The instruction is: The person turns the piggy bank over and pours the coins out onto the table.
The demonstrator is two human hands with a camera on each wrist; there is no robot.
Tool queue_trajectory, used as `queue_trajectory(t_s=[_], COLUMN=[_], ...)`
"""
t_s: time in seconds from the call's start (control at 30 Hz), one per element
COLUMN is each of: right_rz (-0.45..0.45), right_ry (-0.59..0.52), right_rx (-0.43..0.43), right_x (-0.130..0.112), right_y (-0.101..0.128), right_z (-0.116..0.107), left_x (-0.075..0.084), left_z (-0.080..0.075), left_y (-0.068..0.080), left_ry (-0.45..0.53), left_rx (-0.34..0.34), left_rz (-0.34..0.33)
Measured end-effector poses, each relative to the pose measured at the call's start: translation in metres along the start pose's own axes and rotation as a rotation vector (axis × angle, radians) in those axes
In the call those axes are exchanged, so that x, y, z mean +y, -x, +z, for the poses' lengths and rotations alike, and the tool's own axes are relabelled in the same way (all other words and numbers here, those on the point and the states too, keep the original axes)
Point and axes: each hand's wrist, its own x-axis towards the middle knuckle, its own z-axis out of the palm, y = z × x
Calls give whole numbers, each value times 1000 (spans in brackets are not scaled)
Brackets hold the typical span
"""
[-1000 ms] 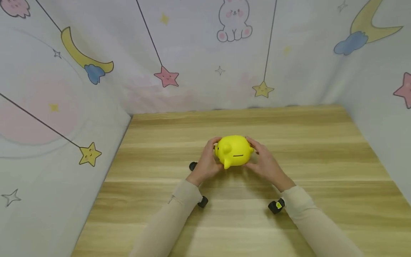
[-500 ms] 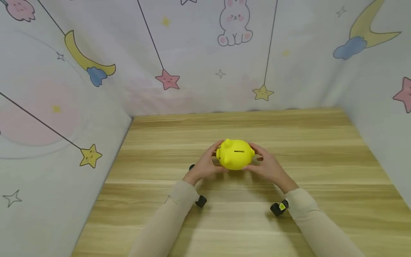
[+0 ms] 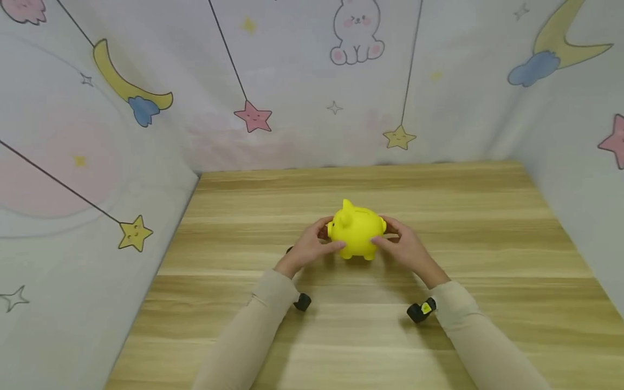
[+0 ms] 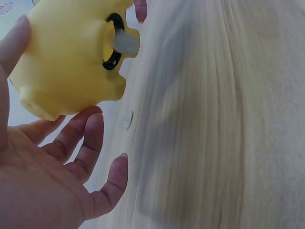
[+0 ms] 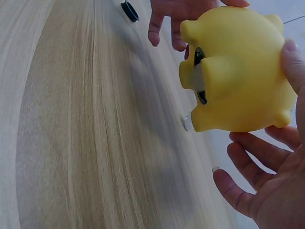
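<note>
Yellow piggy bank (image 3: 357, 230) upright, raised just above wooden table (image 3: 487, 260), near table centre, snout toward person's left. Left hand (image 3: 308, 248) cradles snout end, fingers spread and lightly curved, thumb on near side. Right hand (image 3: 407, 248) holds tail end, fingers loosely bent round body. Underside shows round black-ringed plug (image 5: 199, 76) between feet. Small black disc (image 5: 129, 11) lies on table beside left hand. Cartoon-print cloth (image 3: 302, 81) walls table in.
</note>
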Motion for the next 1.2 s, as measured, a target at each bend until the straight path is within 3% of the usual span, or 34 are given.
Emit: queue_trajectory(t_s=[0.2, 0.4, 0.8, 1.0, 1.2], right_rz=[76, 95, 152, 98, 38], right_ry=[53, 80, 74, 36, 28], right_rx=[59, 94, 143, 69, -47], right_x=[-5, -9, -11, -12, -8], right_y=[1, -3, -6, -6, -2], right_z=[5, 9, 11, 7, -8], left_x=[3, 9, 13, 12, 9], left_z=[6, 8, 13, 9, 4], left_y=[2, 2, -1, 1, 4], left_ry=[14, -12, -123, -125, -125], left_rx=[12, 61, 137, 103, 26], left_rz=[-35, -82, -141, -122, -48])
